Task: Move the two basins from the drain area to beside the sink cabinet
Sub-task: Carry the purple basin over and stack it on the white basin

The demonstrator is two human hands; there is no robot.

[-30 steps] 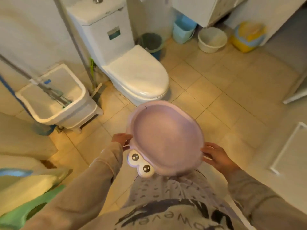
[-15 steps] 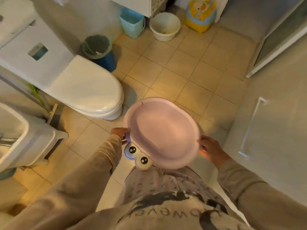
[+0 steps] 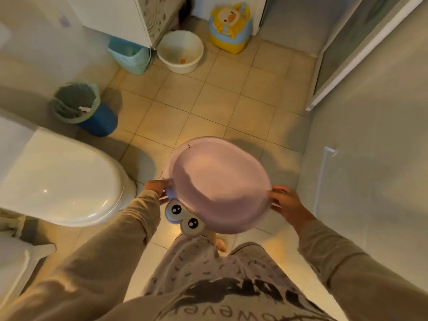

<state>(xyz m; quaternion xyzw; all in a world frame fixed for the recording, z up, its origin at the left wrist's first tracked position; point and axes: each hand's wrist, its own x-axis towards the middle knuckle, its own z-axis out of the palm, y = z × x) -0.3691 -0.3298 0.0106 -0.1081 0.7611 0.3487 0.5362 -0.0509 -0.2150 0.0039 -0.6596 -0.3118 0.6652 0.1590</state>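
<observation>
A pink oval basin (image 3: 217,184) with cartoon eyes on its near rim hangs level above the tiled floor, in front of my body. My left hand (image 3: 158,186) grips its left rim and my right hand (image 3: 286,201) grips its right rim. A white round basin (image 3: 180,51) stands on the floor at the far end, right next to the white sink cabinet (image 3: 129,17).
The toilet (image 3: 60,179) fills the left side. A blue bin (image 3: 85,108) with a green liner stands beyond it. A light blue bucket (image 3: 129,55) sits under the cabinet. A yellow duck potty (image 3: 229,25) stands at the back. A glass door (image 3: 361,42) runs along the right.
The view has swung right and forward: the toilet and mop sink slid left, the cabinet, white basin and duck potty came closer. Both hands kept hold of the pink basin.
</observation>
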